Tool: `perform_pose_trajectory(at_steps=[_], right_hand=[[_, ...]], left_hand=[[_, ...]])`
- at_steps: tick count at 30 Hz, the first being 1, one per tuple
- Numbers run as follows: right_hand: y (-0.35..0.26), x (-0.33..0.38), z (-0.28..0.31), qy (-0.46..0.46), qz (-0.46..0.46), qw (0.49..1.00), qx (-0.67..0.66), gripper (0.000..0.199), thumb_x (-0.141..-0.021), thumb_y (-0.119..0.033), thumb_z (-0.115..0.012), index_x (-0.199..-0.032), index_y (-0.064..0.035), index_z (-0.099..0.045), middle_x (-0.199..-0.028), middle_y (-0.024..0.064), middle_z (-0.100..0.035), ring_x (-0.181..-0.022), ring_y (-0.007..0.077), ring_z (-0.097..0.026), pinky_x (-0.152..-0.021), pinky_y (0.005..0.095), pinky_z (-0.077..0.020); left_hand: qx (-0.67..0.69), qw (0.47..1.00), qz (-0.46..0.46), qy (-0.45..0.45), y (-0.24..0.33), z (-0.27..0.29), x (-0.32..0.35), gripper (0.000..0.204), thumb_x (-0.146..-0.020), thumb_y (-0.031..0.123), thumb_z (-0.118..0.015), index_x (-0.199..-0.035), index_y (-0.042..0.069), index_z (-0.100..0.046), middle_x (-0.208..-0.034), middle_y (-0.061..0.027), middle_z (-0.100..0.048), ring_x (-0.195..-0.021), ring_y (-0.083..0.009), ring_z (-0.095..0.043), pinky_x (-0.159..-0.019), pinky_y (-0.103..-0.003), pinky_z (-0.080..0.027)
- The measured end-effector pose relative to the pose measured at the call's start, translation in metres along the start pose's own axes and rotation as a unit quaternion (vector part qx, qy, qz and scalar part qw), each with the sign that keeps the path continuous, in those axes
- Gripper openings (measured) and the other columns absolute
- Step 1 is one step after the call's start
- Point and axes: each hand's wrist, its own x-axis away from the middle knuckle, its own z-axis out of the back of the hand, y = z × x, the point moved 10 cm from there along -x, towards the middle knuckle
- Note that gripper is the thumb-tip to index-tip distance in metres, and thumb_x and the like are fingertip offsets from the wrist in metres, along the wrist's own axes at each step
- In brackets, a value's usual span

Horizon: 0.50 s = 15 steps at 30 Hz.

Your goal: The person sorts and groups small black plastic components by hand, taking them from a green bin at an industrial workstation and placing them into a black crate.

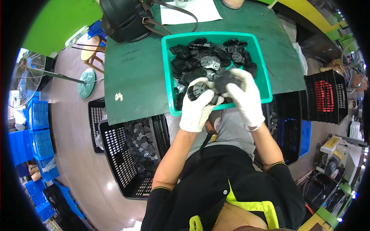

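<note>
Both my hands wear white gloves and are over the near side of a green plastic tray (166, 73). My left hand (195, 111) is closed round a round black plastic part (198, 90) with slots in its face. In my right hand (246, 94) is another dark plastic part (226, 80), a little blurred, its shape partly covered by the fingers. The two parts are close together; whether they touch I cannot tell. Beyond my hands, a heap of black plastic parts (210, 62), some round and slotted, lies in the tray.
The tray stands on a green table (135, 81). Behind it are a black bag (125, 19) and a white sheet (190, 13). Black crates (115, 154) with more parts stand below at the left, others at the right (325, 96). A fan (29, 77) and a stool (91, 48) are at far left.
</note>
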Motion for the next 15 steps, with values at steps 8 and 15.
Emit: perform_pose_trajectory(at_steps=[8, 15], right_hand=[[0.009, 0.039, 0.217, 0.306, 0.136, 0.942, -0.032, 0.035, -0.095, -0.018, -0.056, -0.123, 0.0020, -0.051, -0.120, 0.0129, -0.055, -0.110, 0.0232, -0.054, -0.097, 0.0425, -0.0458], [0.175, 0.147, 0.419, 0.510, -0.041, 0.858, 0.029, 0.041, -0.089, -0.017, -0.062, -0.123, 0.0019, -0.048, -0.107, 0.0127, -0.055, -0.091, 0.0199, -0.059, -0.072, 0.0337, -0.0563]], left_hand=[[0.114, 0.991, 0.058, 0.027, -0.004, 0.006, -0.003, 0.053, -0.093, 0.053, -0.045, -0.122, 0.009, -0.049, -0.118, -0.0205, -0.054, -0.105, -0.0362, -0.056, -0.083, -0.056, -0.050], [0.174, 0.982, 0.069, -0.030, -0.010, -0.004, -0.008, 0.042, -0.094, 0.038, -0.054, -0.124, 0.009, -0.047, -0.120, -0.0209, -0.052, -0.107, -0.0382, -0.056, -0.082, -0.057, -0.052]])
